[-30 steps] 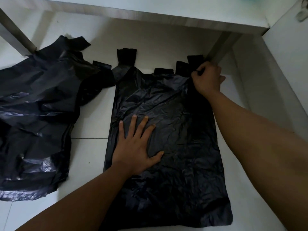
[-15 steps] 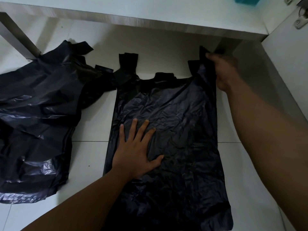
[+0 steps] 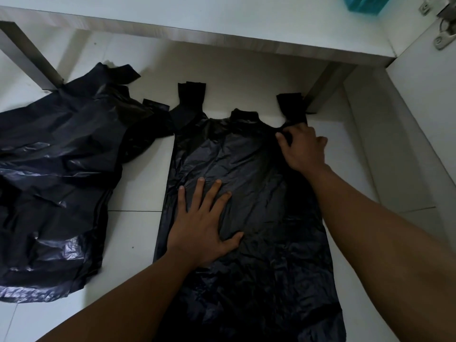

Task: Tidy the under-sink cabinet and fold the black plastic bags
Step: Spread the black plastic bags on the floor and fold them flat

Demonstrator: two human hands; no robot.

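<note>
A black bag (image 3: 271, 218) lies spread flat on the tiled floor (image 3: 138, 188), its mouth pointing away from the person toward the cabinet (image 3: 222, 38). The left hand (image 3: 202, 228) lies palm down on the bag's near-left half, its fingers (image 3: 200, 191) released, straight and fanned, pressing the plastic to the floor; the bag's left edge runs just left of the little finger. The right hand (image 3: 304, 150) is at the bag's far right corner, its fingers (image 3: 283, 141) clenched on the plastic at the root of the right handle (image 3: 292, 104), which sticks out just beyond the knuckles. The left handle (image 3: 192, 93) lies well beyond the left fingertips, flat on the floor. Left of the left hand, apart from it, a crumpled pile (image 3: 56, 174) of more black bags lies on the floor, one flap touching the spread bag near its left handle. Far beyond and right of the right fingers, a metal hinge (image 3: 444, 30) is fixed to the cabinet's side.
</note>
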